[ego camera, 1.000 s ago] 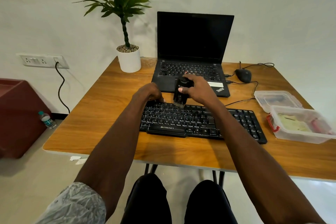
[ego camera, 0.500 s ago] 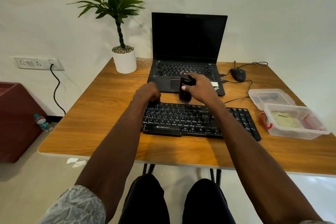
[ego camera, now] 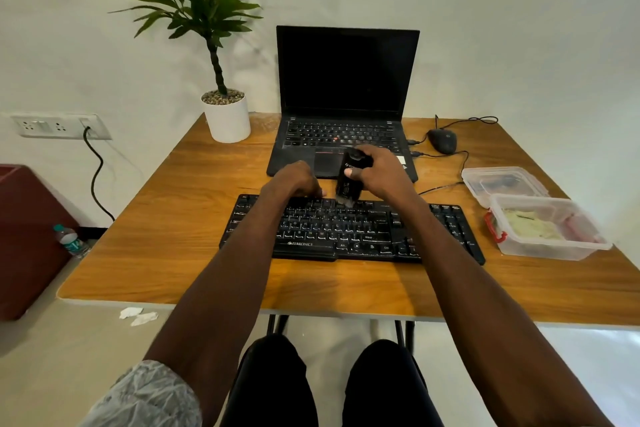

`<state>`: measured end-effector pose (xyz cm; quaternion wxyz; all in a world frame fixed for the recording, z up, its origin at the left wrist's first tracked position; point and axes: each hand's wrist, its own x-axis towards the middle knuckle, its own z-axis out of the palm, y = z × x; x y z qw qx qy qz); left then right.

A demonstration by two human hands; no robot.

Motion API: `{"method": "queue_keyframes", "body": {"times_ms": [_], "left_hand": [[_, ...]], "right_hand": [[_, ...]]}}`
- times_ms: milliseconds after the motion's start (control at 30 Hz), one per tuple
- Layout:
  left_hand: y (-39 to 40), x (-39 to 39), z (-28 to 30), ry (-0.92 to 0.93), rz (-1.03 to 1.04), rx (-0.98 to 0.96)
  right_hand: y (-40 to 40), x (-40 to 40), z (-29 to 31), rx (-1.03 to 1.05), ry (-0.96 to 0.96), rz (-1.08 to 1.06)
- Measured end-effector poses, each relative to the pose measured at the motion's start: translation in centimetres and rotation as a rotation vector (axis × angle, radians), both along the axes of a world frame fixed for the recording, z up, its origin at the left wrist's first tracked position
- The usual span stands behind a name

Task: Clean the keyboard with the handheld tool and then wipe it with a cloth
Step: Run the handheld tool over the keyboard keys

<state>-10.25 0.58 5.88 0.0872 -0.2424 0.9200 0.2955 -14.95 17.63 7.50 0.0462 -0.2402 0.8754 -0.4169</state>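
Currently, the black keyboard [ego camera: 349, 230] lies flat on the wooden tabletop [ego camera: 166, 218], near its front edge and just in front of the open laptop [ego camera: 346, 97]. The right hand [ego camera: 379, 173] grips the black handheld tool [ego camera: 349, 180], fingers and thumb curled round its body; the tool stands nearly upright, tilted slightly, with its bristled lower end touching the keyboard's rear key rows near the middle. The left hand [ego camera: 294, 180] rests at the rear edge of the keyboard, left of the tool, with its fingers curled downward onto the keys; whether it holds the keyboard's edge or only presses on it cannot be determined. Both forearms extend over the keyboard from the near side. A white pot holding a green plant [ego camera: 227, 116] stands at the rear left corner of the tabletop, beside the laptop. A black mouse [ego camera: 442, 140] with its cable lies to the right of the laptop. Two clear plastic containers [ego camera: 543, 225] sit at the right side of the tabletop, right of the keyboard; the nearer one holds a pale, cloth-like material that cannot be identified with certainty. A wall socket [ego camera: 59, 125] with a black cable plugged in is on the wall to the left, and a small bottle [ego camera: 71, 240] lies on the floor below it.
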Motion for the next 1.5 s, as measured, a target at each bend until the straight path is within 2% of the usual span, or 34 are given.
{"method": "queue_keyframes", "body": {"times_ms": [67, 200, 400, 533, 700, 800, 967, 1100, 1200, 1267, 1400, 1500], "left_hand": [[0.2, 0.1, 0.1, 0.002, -0.007, -0.011], [0.7, -0.1, 0.2, -0.003, -0.019, -0.016], [1.2, -0.3, 0.0, -0.008, -0.007, -0.014], [1.4, -0.5, -0.1, -0.006, -0.008, -0.017], [1.7, -0.5, -0.2, -0.011, 0.022, -0.007], [1.8, -0.6, -0.1, -0.032, 0.033, -0.010], [2.1, -0.4, 0.4, -0.073, 0.056, 0.034], [2.1, -0.6, 0.5, -0.080, 0.074, 0.051], [2.1, -0.5, 0.7, -0.080, 0.085, 0.060], [2.2, -0.4, 0.8, -0.090, 0.078, 0.061], [2.4, -0.4, 0.9, -0.098, 0.079, 0.031], [2.7, -0.4, 1.1, -0.110, 0.068, -0.001]], "right_hand": [[0.2, 0.0, 0.3, 0.034, 0.077, -0.044], [0.0, 0.1, 0.2, -0.066, -0.026, 0.041], [1.3, -0.1, 0.5, 0.106, 0.146, -0.099], [1.6, -0.1, 0.1, -0.079, -0.068, 0.000], [2.0, -0.1, 0.3, -0.023, 0.030, -0.064], [1.8, 0.0, 0.3, -0.106, -0.069, 0.008], [2.0, -0.3, 0.2, 0.036, 0.115, -0.103], [2.1, -0.6, 0.4, -0.039, -0.017, -0.024], [2.6, -0.8, 0.1, 0.084, 0.088, -0.096], [2.9, -0.9, 0.2, 0.083, 0.141, -0.131], [3.0, -0.8, 0.1, -0.031, -0.007, -0.057], [3.4, -0.9, -0.2, 0.063, 0.096, -0.141]]}}
